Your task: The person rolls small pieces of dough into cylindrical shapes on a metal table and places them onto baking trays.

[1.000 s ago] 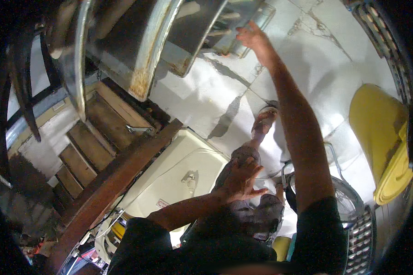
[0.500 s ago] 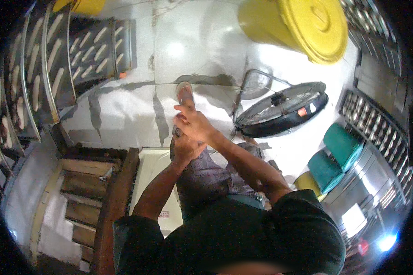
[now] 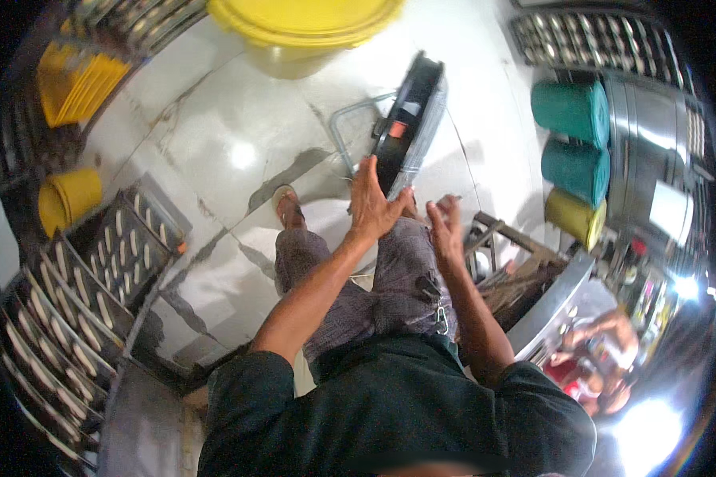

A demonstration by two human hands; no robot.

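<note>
My left hand (image 3: 374, 203) is open, fingers apart, in front of the black round fan (image 3: 404, 119); its fingertips overlap the fan's lower part, and I cannot tell whether they touch it. My right hand (image 3: 445, 222) is raised to the right of the fan, fingers loosely bent and apart, slightly blurred, with nothing clearly held. The fan stands side-on on a tubular metal frame (image 3: 344, 127) on the white tiled floor (image 3: 199, 143). My legs and sandalled foot show below my hands.
Racks of trays with pale strips (image 3: 64, 334) stand left, near yellow containers (image 3: 75, 199). A large yellow lidded bin (image 3: 306, 20) is ahead. Right are teal rolled items (image 3: 569, 111), dark dimpled trays (image 3: 589, 44), a metal-edged table (image 3: 549, 306) and other people (image 3: 605, 342) at work.
My view has swung rightward, bringing other people in. My hands, together half a second ago, have separated; the left is now by the fan, the right beside it.
</note>
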